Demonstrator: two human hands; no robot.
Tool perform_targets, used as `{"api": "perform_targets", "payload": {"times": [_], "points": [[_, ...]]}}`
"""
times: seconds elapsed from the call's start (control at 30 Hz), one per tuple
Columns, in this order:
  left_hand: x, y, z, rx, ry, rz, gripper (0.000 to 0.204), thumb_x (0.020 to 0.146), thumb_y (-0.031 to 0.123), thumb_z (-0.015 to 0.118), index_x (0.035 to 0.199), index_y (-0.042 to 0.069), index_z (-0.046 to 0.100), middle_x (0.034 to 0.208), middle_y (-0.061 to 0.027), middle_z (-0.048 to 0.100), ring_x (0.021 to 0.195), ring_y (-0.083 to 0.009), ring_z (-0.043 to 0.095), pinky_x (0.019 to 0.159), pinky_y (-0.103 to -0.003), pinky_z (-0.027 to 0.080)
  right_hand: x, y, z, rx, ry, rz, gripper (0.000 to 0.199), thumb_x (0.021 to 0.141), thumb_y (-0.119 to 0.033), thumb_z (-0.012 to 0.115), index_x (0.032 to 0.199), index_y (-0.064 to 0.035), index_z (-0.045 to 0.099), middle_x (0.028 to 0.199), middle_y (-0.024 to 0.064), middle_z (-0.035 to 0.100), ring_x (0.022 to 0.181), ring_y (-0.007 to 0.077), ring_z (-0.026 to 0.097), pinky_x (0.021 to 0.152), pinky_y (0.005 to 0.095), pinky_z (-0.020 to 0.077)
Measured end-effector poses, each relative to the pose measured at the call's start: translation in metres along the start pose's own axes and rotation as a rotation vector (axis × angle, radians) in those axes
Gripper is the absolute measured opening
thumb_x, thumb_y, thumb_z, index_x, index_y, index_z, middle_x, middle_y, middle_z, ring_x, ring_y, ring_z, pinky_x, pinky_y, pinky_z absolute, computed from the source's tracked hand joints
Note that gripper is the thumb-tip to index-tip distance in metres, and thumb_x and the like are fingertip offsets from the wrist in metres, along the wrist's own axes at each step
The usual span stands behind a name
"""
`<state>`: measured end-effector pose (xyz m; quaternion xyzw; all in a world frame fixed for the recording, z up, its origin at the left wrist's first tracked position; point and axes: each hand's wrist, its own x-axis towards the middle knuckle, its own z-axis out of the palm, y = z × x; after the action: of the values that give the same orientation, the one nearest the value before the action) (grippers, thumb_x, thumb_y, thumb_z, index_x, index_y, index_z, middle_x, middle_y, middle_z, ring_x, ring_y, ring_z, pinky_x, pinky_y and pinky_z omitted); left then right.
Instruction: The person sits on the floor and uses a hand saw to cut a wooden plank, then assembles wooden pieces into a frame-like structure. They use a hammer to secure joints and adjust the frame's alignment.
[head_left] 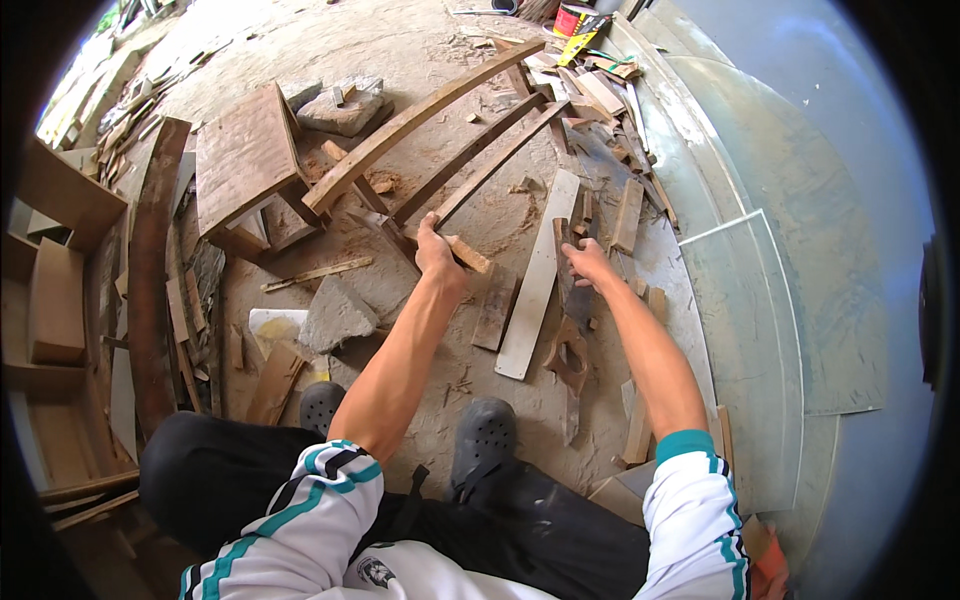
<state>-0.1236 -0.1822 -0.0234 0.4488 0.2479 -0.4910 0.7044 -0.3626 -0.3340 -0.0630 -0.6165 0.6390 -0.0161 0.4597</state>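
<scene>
A wooden frame of long rails and short crosspieces lies on the ground ahead. My left hand is closed around its near end, and a short pale wood block sticks out to the right of the fingers. My right hand has its fingers pinched at a narrow dark wood strip; the grip is partly hidden. Below that hand lies a handsaw with a worn wooden handle. A long whitish board rests between my hands, with a short brown block beside it.
A small wooden table or stool lies tipped at the left, near stone chunks. Scrap wood is piled far right. Glass sheets lean along the right side. Wooden shelving stands at far left. My shoes are close by.
</scene>
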Motion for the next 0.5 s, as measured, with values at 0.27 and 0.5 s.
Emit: {"api": "perform_targets", "payload": {"times": [0.27, 0.5], "points": [[-0.001, 0.036, -0.018, 0.102, -0.113, 0.205, 0.029, 0.091, 0.035, 0.068, 0.093, 0.007, 0.061, 0.075, -0.0037, 0.050, 0.066, -0.0185, 0.051, 0.061, -0.039, 0.047, 0.016, 0.011, -0.038, 0.093, 0.155, 0.002, 0.070, 0.097, -0.039, 0.062, 0.149, -0.0011, 0.034, 0.113, 0.0132, 0.064, 0.094, 0.0236, 0.065, 0.076, 0.0427, 0.0588], [0.013, 0.068, -0.040, 0.268, -0.211, 0.308, 0.022, 0.092, 0.035, 0.069, 0.099, 0.015, 0.062, 0.070, 0.0031, 0.050, 0.058, -0.0107, 0.048, 0.053, -0.029, 0.042, 0.046, 0.007, -0.043, 0.081, 0.426, -0.140, 0.068, 0.089, -0.044, 0.068, 0.136, 0.0026, 0.052, 0.126, 0.0236, 0.064, 0.110, 0.0329, 0.066, 0.087, 0.0420, 0.0556]]}}
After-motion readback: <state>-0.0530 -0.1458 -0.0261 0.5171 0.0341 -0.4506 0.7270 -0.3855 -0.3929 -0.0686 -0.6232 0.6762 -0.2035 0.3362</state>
